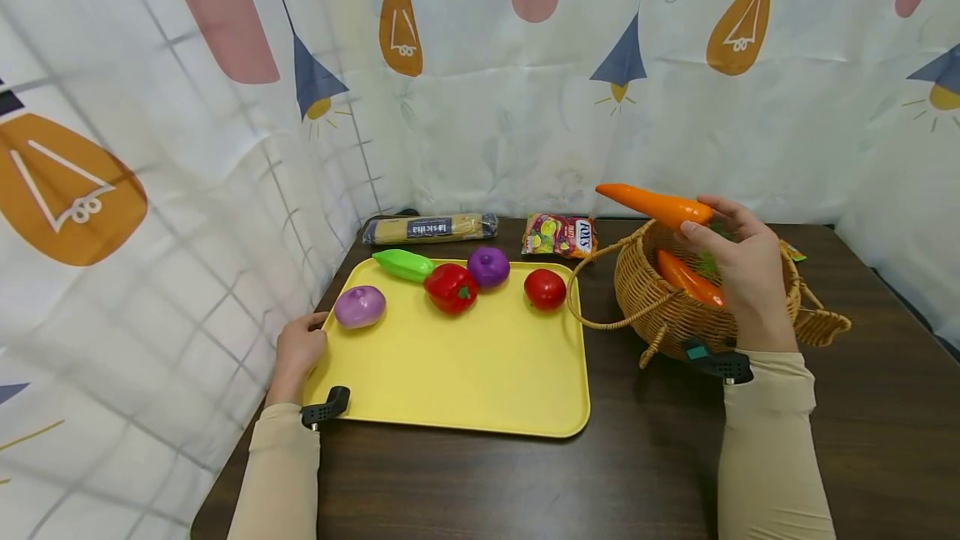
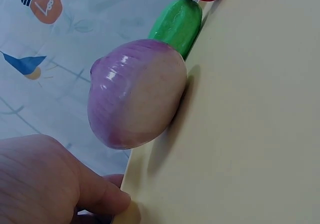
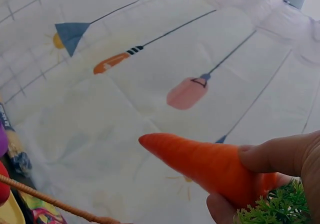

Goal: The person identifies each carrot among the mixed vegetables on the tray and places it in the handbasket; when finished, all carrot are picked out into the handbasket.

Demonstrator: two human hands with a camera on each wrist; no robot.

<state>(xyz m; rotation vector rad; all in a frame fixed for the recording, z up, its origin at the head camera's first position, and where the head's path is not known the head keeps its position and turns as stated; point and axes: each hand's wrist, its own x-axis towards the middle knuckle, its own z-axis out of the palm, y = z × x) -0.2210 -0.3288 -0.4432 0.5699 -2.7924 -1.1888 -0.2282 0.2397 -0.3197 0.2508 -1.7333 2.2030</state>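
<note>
My right hand pinches an orange toy carrot by its thick end, above a wicker basket. The tip of the carrot points left, and its green leafy top shows in the right wrist view. Another orange carrot-like piece lies inside the basket. At the left edge of a yellow tray, my left hand grips the rim, thumb on top. Close to that hand sits a purple-and-white turnip-like vegetable. Behind it on the tray is a green elongated vegetable.
A red bell pepper, a round purple vegetable and a red tomato lie along the tray's far side. Beyond the tray are a pasta packet and a FOX'S sweets bag. The basket's handle reaches the tray's right edge.
</note>
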